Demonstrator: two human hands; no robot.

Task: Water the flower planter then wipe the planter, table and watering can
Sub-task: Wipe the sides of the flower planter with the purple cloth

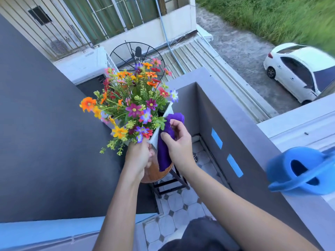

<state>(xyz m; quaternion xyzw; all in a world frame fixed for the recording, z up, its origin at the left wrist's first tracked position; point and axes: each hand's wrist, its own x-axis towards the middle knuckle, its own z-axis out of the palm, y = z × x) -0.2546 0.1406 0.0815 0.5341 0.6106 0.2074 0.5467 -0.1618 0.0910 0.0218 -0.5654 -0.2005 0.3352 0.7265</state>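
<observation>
One planter (169,111) sits at the centre of the frame on one small round worktop (155,175). There is one cloth (164,151), one can (301,171) and two hands. The can stands on the balcony wall (235,113) at the right edge, well apart from the planter.

The left hand (138,156) reaches in from below. Its fingers curl around the planter's near corner, under the flowers (134,105). The right hand (178,142) is just beside it, and its fingers pinch the cloth and press it to the planter's right side. The cloth's lower end hangs down over the worktop.

The planter is white, long and straight-walled, packed with orange, pink, red and purple blooms on green stems. The cloth is purple and plush, bunched in folds. The worktop is brown wood on a black frame. The can is blue plastic with a looped handle, blurred.

The wall carries two blue tape strips (217,138). The floor (181,201) has pale octagonal tiles. One dish (126,55) sits behind the flowers, and one white car (297,71) is at upper right.
</observation>
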